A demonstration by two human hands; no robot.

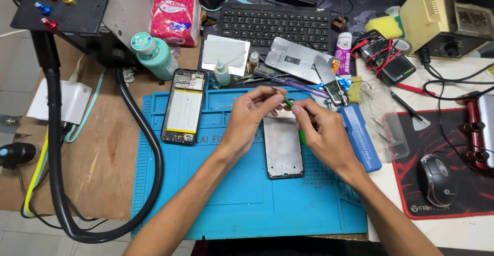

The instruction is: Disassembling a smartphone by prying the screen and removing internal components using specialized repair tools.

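Both hands meet over a blue work mat point(242, 194) that covers the middle of the surface point(103, 158). The left hand point(250, 114) has its fingers pressed together around the thin tip of a green-handled tool point(295, 116), pinching it near the top. The right hand point(323, 132) grips the same tool lower down, its fingers curled shut around the green handle. Directly under the hands, toward 6 o'clock, a phone frame point(283, 150) lies flat on the mat, its pale inner side up. At 9 o'clock from the hands an opened phone point(184, 106) rests on the mat with its insides exposed. At 3 o'clock, just beside the right hand, lies a blue flat case point(363, 137). A black keyboard point(275, 24) sits at 12 o'clock, and a computer mouse point(436, 180) lies well off toward 4 o'clock.
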